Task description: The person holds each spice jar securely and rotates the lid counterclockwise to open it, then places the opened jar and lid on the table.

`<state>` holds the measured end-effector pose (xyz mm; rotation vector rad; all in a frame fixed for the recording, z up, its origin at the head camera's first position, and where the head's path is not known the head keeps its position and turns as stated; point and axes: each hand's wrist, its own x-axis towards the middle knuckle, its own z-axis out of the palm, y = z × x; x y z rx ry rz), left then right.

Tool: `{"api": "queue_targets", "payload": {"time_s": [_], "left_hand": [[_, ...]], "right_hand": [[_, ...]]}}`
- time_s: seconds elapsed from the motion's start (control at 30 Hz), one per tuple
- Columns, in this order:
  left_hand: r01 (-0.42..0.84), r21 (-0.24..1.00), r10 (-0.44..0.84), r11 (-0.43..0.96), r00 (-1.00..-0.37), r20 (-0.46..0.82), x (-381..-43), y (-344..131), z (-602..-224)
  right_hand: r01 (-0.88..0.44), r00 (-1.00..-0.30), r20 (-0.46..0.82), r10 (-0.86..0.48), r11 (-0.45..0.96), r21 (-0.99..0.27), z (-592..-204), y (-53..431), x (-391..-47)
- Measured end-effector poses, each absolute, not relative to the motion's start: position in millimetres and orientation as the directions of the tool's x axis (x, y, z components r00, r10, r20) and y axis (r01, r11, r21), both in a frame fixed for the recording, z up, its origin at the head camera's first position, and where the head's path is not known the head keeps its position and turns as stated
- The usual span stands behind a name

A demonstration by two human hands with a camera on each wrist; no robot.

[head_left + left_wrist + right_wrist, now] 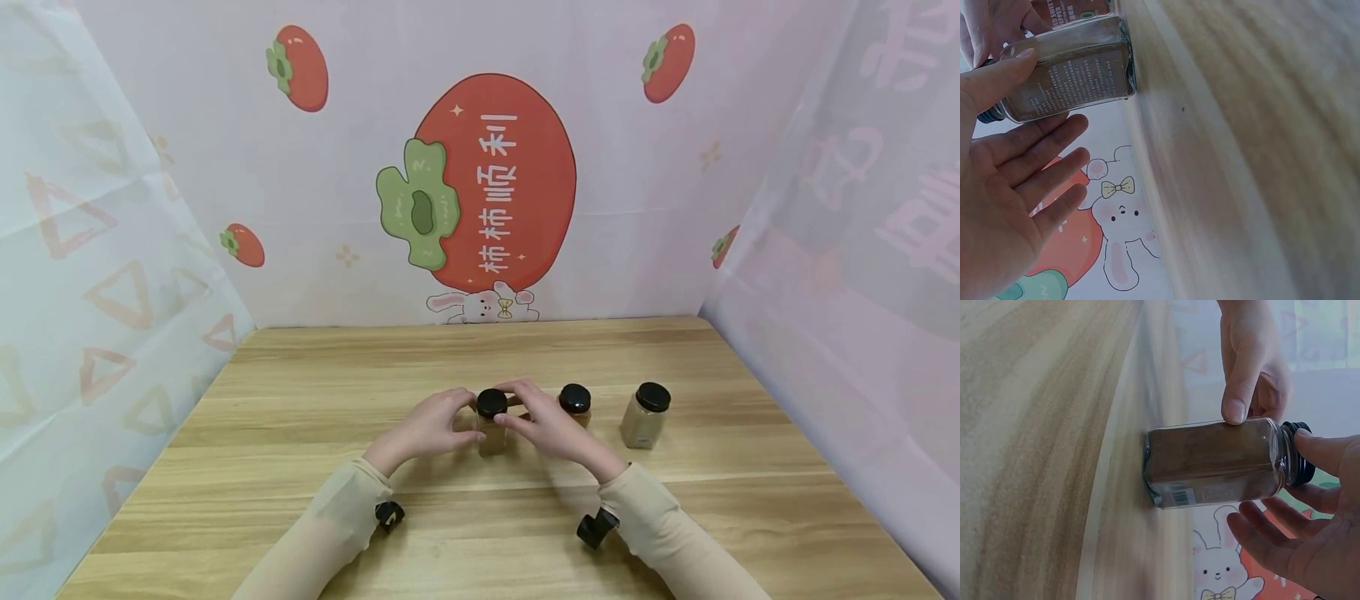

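A square glass spice jar (492,439) with brown powder inside and a ribbed black lid (492,403) stands upright on the wooden table, between both hands. My left hand (435,422) holds its body from the left, thumb on the near side and a finger behind; the other fingers spread loosely in the left wrist view. From the right, my right hand (551,427) pinches the black lid between thumb and forefinger, as the right wrist view shows. White print covers one face of the jar (1069,81), and a barcode label sits low on another.
Right behind my right hand stands a second black-lidded jar (575,400), partly hidden by that hand. A third jar (642,425) with paler powder is farther right. Printed cloth walls (345,183) enclose the wooden table (300,375) at the back and sides.
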<state>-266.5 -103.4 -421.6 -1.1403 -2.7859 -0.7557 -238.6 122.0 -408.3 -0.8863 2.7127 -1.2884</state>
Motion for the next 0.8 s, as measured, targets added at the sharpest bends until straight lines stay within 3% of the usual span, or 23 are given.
{"api": "queue_targets", "payload": {"time_s": [0.37, 0.8], "left_hand": [[0.654, 0.418, 0.640, 0.631, -0.743, 0.196, -267.7, -102.2, -422.6], [0.667, 0.420, 0.648, 0.616, -0.732, 0.212, -267.9, -102.6, -423.5]], "right_hand": [[-0.484, -0.836, 0.213, -0.506, 0.496, -0.721, -408.8, 125.6, -237.9], [-0.440, -0.884, 0.270, -0.381, 0.489, -0.753, -416.2, 115.8, -233.8]]}}
